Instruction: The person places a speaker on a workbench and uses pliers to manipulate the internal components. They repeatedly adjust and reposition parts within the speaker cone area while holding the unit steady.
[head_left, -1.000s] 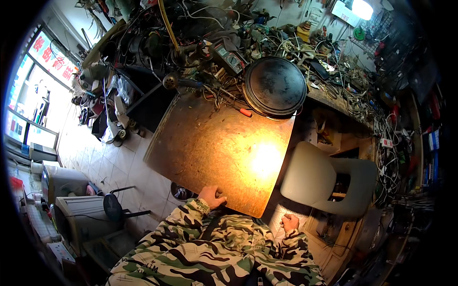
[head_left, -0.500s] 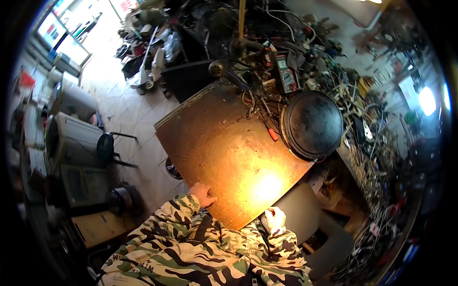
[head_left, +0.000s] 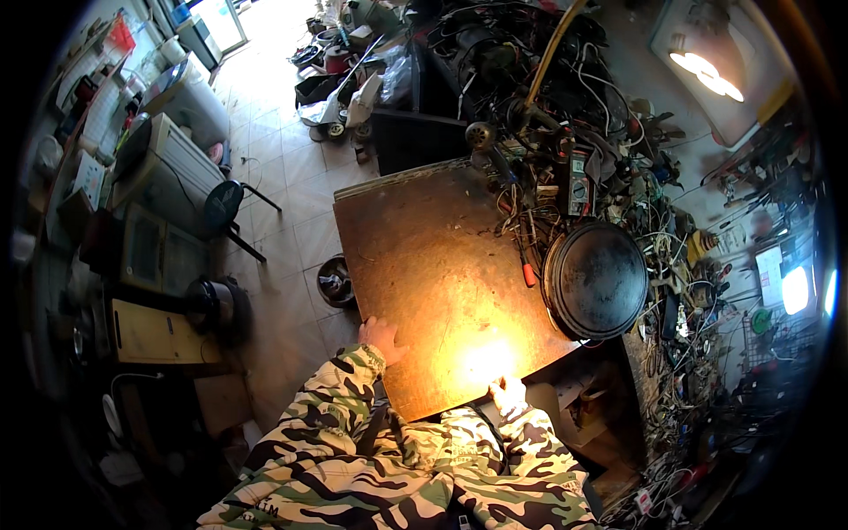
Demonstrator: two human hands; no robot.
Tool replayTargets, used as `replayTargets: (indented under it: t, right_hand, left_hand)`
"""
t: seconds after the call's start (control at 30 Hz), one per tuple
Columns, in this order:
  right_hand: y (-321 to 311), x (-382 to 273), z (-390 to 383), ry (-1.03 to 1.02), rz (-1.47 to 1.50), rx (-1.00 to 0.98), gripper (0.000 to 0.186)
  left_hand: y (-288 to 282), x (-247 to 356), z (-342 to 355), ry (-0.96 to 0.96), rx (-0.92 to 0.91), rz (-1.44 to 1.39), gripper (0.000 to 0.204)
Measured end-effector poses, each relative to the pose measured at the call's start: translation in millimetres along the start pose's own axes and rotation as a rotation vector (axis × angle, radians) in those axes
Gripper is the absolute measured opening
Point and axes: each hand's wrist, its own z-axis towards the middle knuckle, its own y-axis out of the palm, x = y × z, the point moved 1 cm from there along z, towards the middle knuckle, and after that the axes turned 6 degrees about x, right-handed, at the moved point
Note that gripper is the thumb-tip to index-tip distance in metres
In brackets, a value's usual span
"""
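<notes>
My left hand (head_left: 382,339) rests on the left edge of a worn brown wooden table (head_left: 415,247), its fingers laid over the top and holding nothing I can see. At the front edge, under bright lamplight, my right hand (head_left: 508,394) has its fingers drawn together. Glare and the small size hide what, if anything, is between them. Both arms wear camouflage sleeves. To the right on the table sits a round black pan-like disc (head_left: 596,281), out of reach of both hands. Beside it lies a red-handled tool (head_left: 529,275).
A multimeter (head_left: 579,185) stands among tangled wires and parts at the back right. A black stool (head_left: 223,208) is on the tiled floor at left. Near the table's left side sits a dark round pot (head_left: 335,281). A lit lamp (head_left: 707,75) hangs at upper right.
The view has turned and shifted, so the table sits lower and straighter. My right hand has come up onto the table's front edge. My left hand stays at the left edge, fingers flatter.
</notes>
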Motion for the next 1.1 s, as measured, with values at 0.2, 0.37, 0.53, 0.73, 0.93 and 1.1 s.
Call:
replayTargets:
  t: [0.2, 0.37, 0.53, 0.73, 0.93, 1.1]
  right_hand:
    - [26.4, 57.5, 26.1, -0.067, -0.058, -0.079, 0.015]
    - [-14.0, -39.8, 43.7, -0.119, -0.103, -0.318, 0.020]
    - [-31.3, -153.5, 123.3, -0.252, -0.108, -0.422, 0.025]
    - [22.2, -283.4, 265.6, -0.519, 0.078, -0.155, 0.025]
    - [85.7, -328.0, 362.1, -0.712, 0.085, 0.003, 0.028]
    - [92.7, -342.2, 361.1, -0.734, -0.123, -0.048, 0.015]
  left_hand:
    - [15.0, -17.2, 18.7, -0.134, 0.339, -0.446, 0.045]
    - [33.2, -27.6, 35.1, -0.538, 1.061, -0.482, 0.058]
    - [49.1, -5.7, 54.6, -0.802, 0.807, -0.591, 0.060]
    - [42.5, 0.2, 51.4, -0.964, 0.796, -0.391, 0.056]
    - [37.8, 6.6, 59.9, -0.888, 0.876, -0.341, 0.053]
    - [38.1, 10.0, 62.3, -0.889, 0.854, -0.334, 0.052]
